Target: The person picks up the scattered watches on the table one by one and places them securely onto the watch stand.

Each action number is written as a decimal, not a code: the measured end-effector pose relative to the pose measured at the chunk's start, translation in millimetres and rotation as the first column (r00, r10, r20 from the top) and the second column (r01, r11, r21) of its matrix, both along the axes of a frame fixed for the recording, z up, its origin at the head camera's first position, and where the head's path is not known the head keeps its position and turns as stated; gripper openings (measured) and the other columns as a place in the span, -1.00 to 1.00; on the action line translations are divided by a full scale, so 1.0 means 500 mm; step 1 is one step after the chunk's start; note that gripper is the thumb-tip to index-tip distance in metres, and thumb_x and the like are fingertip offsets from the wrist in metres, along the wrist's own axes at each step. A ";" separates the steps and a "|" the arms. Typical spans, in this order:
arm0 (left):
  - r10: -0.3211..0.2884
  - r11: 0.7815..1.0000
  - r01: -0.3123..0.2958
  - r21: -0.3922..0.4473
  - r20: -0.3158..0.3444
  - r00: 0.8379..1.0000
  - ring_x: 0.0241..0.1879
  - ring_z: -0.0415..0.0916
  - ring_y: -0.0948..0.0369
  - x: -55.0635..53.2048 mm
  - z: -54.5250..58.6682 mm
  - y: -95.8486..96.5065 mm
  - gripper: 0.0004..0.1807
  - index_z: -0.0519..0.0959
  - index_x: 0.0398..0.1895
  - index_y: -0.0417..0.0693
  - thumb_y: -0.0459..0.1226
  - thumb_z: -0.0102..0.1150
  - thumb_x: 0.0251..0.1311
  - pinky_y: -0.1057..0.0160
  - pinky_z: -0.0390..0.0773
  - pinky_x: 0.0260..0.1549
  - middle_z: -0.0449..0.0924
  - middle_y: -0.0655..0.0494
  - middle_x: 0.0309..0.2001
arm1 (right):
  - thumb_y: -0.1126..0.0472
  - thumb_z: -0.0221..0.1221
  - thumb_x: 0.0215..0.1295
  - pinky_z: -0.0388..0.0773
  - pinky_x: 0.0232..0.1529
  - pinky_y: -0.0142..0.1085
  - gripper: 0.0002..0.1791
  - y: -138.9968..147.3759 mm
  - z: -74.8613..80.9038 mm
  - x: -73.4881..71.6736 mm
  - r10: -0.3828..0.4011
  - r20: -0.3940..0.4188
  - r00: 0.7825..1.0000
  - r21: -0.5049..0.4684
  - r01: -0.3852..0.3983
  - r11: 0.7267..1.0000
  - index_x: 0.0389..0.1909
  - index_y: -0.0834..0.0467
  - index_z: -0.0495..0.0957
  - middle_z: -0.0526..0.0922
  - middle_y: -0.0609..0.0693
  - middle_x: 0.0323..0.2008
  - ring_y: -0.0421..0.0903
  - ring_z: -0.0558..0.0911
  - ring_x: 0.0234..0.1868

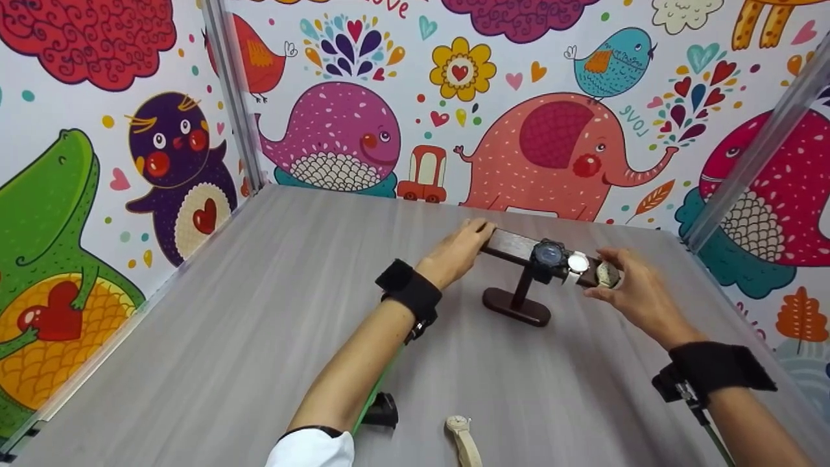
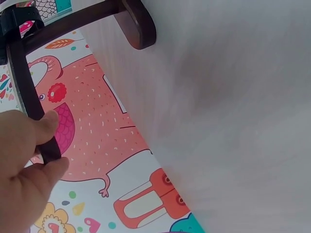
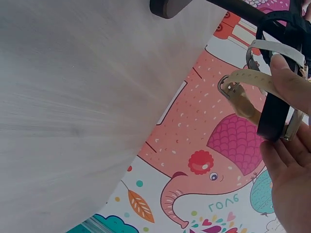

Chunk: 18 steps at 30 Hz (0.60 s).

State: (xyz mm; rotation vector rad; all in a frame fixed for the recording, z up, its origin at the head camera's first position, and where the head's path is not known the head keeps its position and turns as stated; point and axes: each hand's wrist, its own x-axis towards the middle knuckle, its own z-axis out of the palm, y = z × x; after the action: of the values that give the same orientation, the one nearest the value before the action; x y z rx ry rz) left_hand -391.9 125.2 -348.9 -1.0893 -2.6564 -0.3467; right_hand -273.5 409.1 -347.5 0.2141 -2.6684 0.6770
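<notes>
A dark brown wooden T-shaped watch stand (image 1: 509, 245) stands near the back of the table on an oval base (image 1: 517, 307). My left hand (image 1: 454, 253) grips the left end of its bar, thumb and fingers on opposite sides in the left wrist view. Around the bar sit a large black watch (image 1: 549, 253) and, beside it, a white-strapped watch (image 1: 578, 262). At the bar's right end my right hand (image 1: 639, 292) pinches a beige-strapped watch (image 1: 607, 275). In the right wrist view its strap (image 3: 255, 80) loops around the bar, buckle hanging to one side.
Another beige watch (image 1: 460, 434) lies at the table's front edge. A black object (image 1: 381, 411) is partly hidden behind my left forearm. Cartoon-printed walls (image 1: 343, 136) enclose the grey table (image 1: 246, 311) at the back and sides.
</notes>
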 end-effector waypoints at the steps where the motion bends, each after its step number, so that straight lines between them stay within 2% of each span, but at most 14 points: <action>1: 0.000 1.000 0.000 0.002 -0.004 1.000 0.39 0.38 -0.06 0.001 0.000 0.000 -0.53 0.35 0.39 -0.07 -0.38 0.02 0.45 0.17 0.46 0.32 0.40 -0.04 0.36 | 0.34 0.49 0.02 0.44 0.15 0.26 -0.23 -0.001 0.000 -0.001 0.003 -0.006 1.000 0.007 -0.003 1.000 0.26 0.40 0.38 0.53 0.40 0.09 0.33 0.51 0.09; 4: -0.004 1.000 0.004 0.010 -0.017 1.000 0.37 0.40 -0.07 0.003 -0.002 0.000 -0.54 0.36 0.39 -0.09 -0.39 0.00 0.46 0.17 0.47 0.32 0.41 -0.05 0.35 | 0.36 0.49 0.01 0.48 0.12 0.24 -0.23 -0.006 -0.001 -0.002 0.013 -0.019 1.000 0.028 -0.012 1.000 0.27 0.40 0.38 0.52 0.39 0.06 0.28 0.50 0.04; 5: -0.008 1.000 0.008 0.018 -0.039 0.999 0.35 0.41 -0.06 -0.003 -0.011 0.001 -0.54 0.37 0.38 -0.08 -0.40 0.00 0.46 0.18 0.49 0.30 0.42 -0.04 0.34 | 0.37 0.49 0.01 0.50 0.11 0.24 -0.23 -0.007 -0.002 -0.002 0.015 -0.025 1.000 0.035 -0.014 0.999 0.27 0.40 0.39 0.52 0.38 0.05 0.26 0.50 0.03; 10: -0.002 1.000 0.002 0.008 -0.042 0.999 0.32 0.43 -0.04 0.000 -0.015 0.003 -0.54 0.36 0.39 -0.09 -0.43 -0.04 0.46 0.19 0.52 0.26 0.44 -0.05 0.31 | 0.39 0.50 -0.02 0.54 0.04 0.22 -0.25 -0.016 -0.006 -0.004 0.019 -0.048 0.999 0.059 -0.016 0.998 0.23 0.41 0.41 0.52 0.38 0.00 0.22 0.48 -0.04; 12: 0.007 1.000 -0.007 -0.016 -0.014 1.000 0.34 0.41 -0.06 0.005 -0.007 0.003 -0.53 0.35 0.41 -0.09 -0.44 -0.06 0.46 0.16 0.52 0.26 0.43 -0.06 0.34 | 0.40 0.50 -0.04 0.55 0.02 0.21 -0.24 -0.018 -0.005 -0.004 0.013 -0.054 0.998 0.065 -0.010 0.998 0.22 0.41 0.42 0.52 0.38 -0.01 0.22 0.48 -0.05; 15: 0.018 0.999 -0.017 -0.050 0.013 1.000 0.40 0.34 -0.10 0.001 -0.002 0.006 -0.47 0.30 0.46 -0.06 -0.44 -0.05 0.46 0.15 0.54 0.25 0.37 -0.04 0.41 | 0.39 0.51 -0.04 0.55 0.02 0.22 -0.24 -0.022 0.000 -0.005 0.005 -0.040 0.999 0.073 -0.002 0.997 0.22 0.43 0.40 0.50 0.39 -0.01 0.24 0.49 -0.05; 18: 0.024 0.995 -0.019 -0.099 0.049 0.999 0.50 0.18 -0.14 -0.001 0.010 0.004 -0.37 0.17 0.56 0.00 -0.39 0.00 0.46 0.14 0.53 0.26 0.19 -0.04 0.54 | 0.34 0.51 -0.01 0.53 0.07 0.24 -0.17 -0.025 0.010 -0.006 -0.010 0.018 1.000 0.082 0.009 0.997 0.28 0.45 0.34 0.46 0.42 0.05 0.29 0.48 0.00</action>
State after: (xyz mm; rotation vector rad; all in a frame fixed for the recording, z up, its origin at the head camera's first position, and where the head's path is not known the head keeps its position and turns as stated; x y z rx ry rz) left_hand -392.4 127.2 -343.9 -1.0933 -2.7535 -0.2447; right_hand -276.3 396.4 -342.5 0.2181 -2.7153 0.5698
